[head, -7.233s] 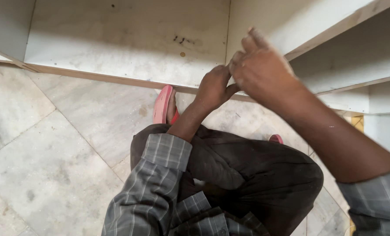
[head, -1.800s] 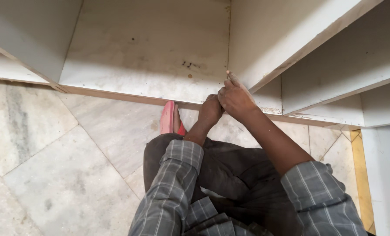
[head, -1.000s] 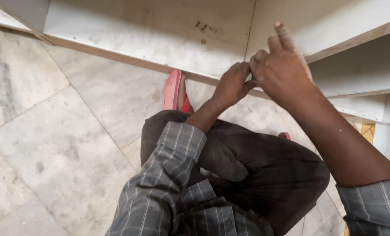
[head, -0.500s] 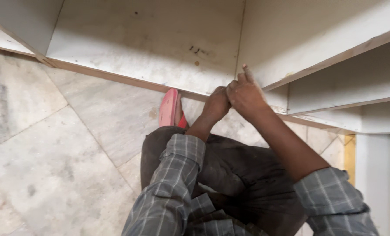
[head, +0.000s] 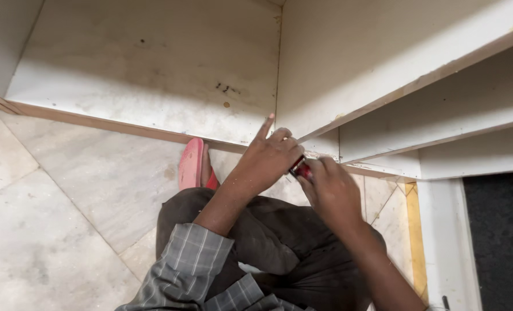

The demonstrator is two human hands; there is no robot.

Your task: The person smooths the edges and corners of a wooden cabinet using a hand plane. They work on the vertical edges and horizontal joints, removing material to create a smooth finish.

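**Both hands now meeting on a small red tool at the cabinet's front edge**

Nearest the camera: grey checked shirt sleeve [head: 187, 270] and dark brown trousers [head: 279, 253] of the crouching person, knees folded over the pale marble floor [head: 55, 196]. A pink-red sandal [head: 192, 164] is poking out ahead of the knee.

Next out, the hands. The right hand [head: 332, 193] is now lying lower and closer to the body than half a second ago, when it was riding on top of the left at the panel corner. It is closing around a small red-and-dark cylindrical tool [head: 301, 168], only the tip showing between the two hands. The left hand [head: 271, 158] is pressing against the same tool from the other side, its fingers curled and the index finger [head: 264, 126] sticking up toward the panel; whether it is actually gripping the tool cannot be told.

Beyond them: the tool is sitting just at the lower front corner of the upright white-painted plywood divider [head: 348, 63], where it meets the cabinet's raw wooden bottom edge [head: 124, 125]. My reading: the hands have shifted from feeling the joint to working the tool at it.

Farthest: the white cabinet floor panel [head: 147, 69], with small dark marks.
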